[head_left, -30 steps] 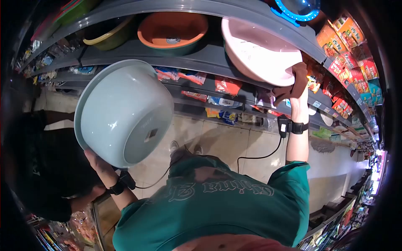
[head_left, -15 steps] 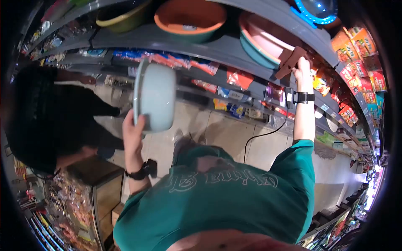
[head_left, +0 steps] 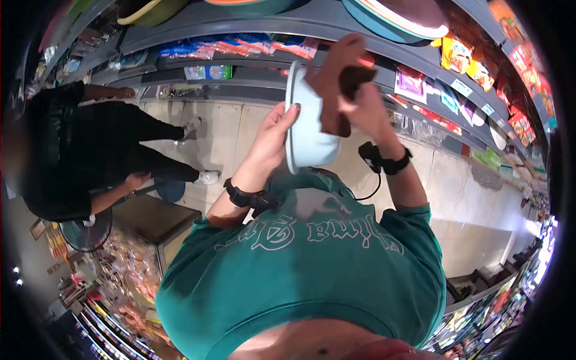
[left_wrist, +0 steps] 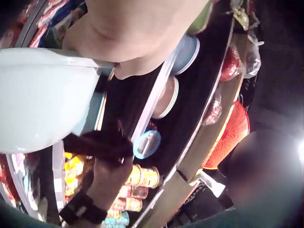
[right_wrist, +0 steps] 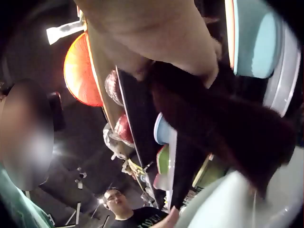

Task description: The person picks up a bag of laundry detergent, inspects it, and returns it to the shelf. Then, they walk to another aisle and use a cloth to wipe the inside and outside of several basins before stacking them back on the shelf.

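The pale blue basin [head_left: 312,129] is held on its side in front of the green shirt, its rim toward the left hand [head_left: 271,137], which grips that rim with the thumb on the outer side. My right hand [head_left: 367,113] pinches a brown cloth [head_left: 339,84] that hangs across the basin's outer wall. In the left wrist view the basin [left_wrist: 45,99] fills the left side, with the right hand [left_wrist: 110,175] beyond it. The right wrist view shows the dark cloth [right_wrist: 223,123] between the right hand [right_wrist: 156,38] and the basin [right_wrist: 228,204].
Stacked basins [head_left: 384,21] stand on the upper shelf [head_left: 240,30], with packets [head_left: 456,54] hanging below and to the right. A person in black [head_left: 90,150] stands at the left, near a brown box-like stand [head_left: 150,216]. The tiled floor [head_left: 222,129] lies below.
The right hand and cloth have left the basins on the shelf and come down to the held basin. The left hand has moved right with that basin. The head view has shifted lower.
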`<state>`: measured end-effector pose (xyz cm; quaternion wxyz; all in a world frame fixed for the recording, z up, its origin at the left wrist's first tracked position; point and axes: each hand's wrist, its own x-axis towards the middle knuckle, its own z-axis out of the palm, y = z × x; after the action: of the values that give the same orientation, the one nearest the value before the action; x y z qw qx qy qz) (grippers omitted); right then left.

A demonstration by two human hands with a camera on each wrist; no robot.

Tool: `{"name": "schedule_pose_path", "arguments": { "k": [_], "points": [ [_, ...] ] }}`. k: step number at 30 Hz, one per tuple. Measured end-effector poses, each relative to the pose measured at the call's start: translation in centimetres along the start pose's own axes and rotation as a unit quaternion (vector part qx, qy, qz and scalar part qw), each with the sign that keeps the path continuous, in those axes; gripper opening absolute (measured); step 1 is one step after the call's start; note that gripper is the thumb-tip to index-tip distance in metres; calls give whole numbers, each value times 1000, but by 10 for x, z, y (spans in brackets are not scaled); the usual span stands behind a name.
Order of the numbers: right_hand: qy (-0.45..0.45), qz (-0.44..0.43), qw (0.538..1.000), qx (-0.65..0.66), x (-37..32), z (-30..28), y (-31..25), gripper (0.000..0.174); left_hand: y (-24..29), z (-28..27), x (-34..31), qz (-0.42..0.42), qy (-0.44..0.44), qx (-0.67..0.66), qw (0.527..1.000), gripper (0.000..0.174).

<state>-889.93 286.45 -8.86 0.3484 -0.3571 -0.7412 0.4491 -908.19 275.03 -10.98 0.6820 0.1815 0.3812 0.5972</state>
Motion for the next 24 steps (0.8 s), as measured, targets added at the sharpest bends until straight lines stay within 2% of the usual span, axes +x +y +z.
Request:
{"name": "schedule_pose_path", "arguments": {
  "k": [1,2,5,9,11,13,18,21,22,23,24],
  "points": [
    [-31,-49,995,-79,-2,9,-1,37,-4,3,4,-7,-18,-14,1000,27],
    [43,-202,961,-184,-6,19,7,36,-7,6,6,-4,-16,-6,1000,28],
    [95,-188,941,-263,-13,20,18,39,-13,8,7,3,-3,16,1000,31],
    [113,-192,941,-256,-19,20,14,52,-15,13,2,29,47,66,996,30],
    [16,-137,980,-140,-30,25,10,47,-20,10,5,45,46,42,997,31],
    [-27,-256,945,-200,-41,32,11,46,-18,9,2,58,51,9,997,32],
    [-32,-286,943,-168,-58,53,6,66,-20,-7,0,80,88,-57,991,32],
    [-25,-294,944,-146,-50,44,2,46,-14,9,-9,83,104,-27,991,30],
    [-8,-271,952,-140,-46,44,-1,41,-12,13,-11,91,74,6,993,31],
    [-4,-276,944,-182,-40,39,-3,45,-16,7,-11,99,41,68,992,32],
    [21,-245,949,-197,-37,34,-10,46,-21,-3,-12,106,8,130,986,32]
  ]
}}
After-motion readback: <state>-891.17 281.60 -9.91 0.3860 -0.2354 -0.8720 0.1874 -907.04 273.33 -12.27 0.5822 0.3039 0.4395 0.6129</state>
